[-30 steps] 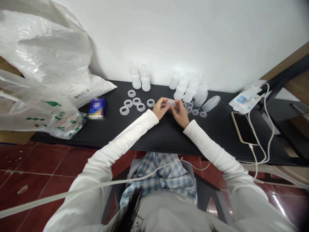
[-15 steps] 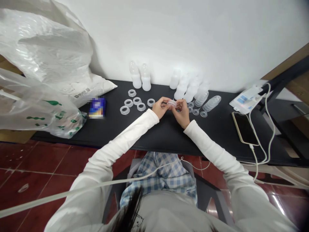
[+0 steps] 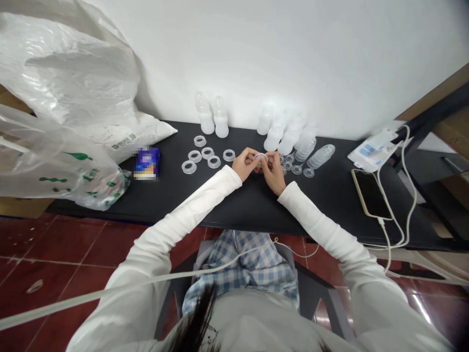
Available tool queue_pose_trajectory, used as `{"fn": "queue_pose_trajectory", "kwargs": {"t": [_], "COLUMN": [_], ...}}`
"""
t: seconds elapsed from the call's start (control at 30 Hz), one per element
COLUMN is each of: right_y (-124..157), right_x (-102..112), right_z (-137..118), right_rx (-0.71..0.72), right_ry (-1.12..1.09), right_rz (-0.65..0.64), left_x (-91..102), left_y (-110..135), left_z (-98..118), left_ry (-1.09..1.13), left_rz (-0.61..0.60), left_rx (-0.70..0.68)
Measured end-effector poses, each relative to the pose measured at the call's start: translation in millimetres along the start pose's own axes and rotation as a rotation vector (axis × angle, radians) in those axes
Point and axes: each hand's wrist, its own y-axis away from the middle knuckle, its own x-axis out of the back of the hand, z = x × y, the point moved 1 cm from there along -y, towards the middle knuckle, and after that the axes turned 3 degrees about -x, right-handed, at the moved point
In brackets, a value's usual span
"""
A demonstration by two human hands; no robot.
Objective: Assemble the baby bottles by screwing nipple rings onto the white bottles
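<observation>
Between both hands, above the black table, is a translucent bottle collar ring [image 3: 260, 157]. My left hand [image 3: 245, 164] pinches its left side, and my right hand [image 3: 274, 171] grips its right side with the thumb near the middle. Fingers cover part of the ring, so whether a nipple sits inside I cannot tell. Left of my hands lie several loose collar rings [image 3: 214, 162]. Clear silicone nipples [image 3: 296, 169] with round flanges lie just right of my right hand. Behind them stand several white bottles [image 3: 274, 137].
Two capped bottles [image 3: 221, 117] stand at the wall. Stacked clear caps [image 3: 321, 156] lie on the right, beyond them a phone [image 3: 372, 194] with white cables. Plastic bags [image 3: 66, 122] and a blue packet [image 3: 147, 162] are on the left. A cable [image 3: 164, 277] crosses my lap.
The collar ring has tilted between my fingers, and my right thumb has moved onto its middle. Both hands stay in nearly the same place.
</observation>
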Motion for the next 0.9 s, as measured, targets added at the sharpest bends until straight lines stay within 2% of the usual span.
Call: {"fn": "queue_pose_trajectory", "kwargs": {"t": [0.23, 0.43, 0.9], "right_y": [-3.0, -1.2, 0.6], "right_x": [3.3, 3.8, 0.9], "right_z": [2.2, -8.2, -6.9], "right_rx": [-0.032, -0.015, 0.003], "right_ry": [-0.044, -0.043, 0.038], "right_rz": [0.014, -0.017, 0.069], "left_x": [-1.0, -0.6, 0.7], "left_y": [-1.8, -0.4, 6.4], "left_z": [-0.2, 4.1, 18.1], "left_ry": [0.057, 0.015, -0.309], "left_rz": [-0.037, 0.011, 0.043], "left_rx": [-0.097, -0.043, -0.171]}}
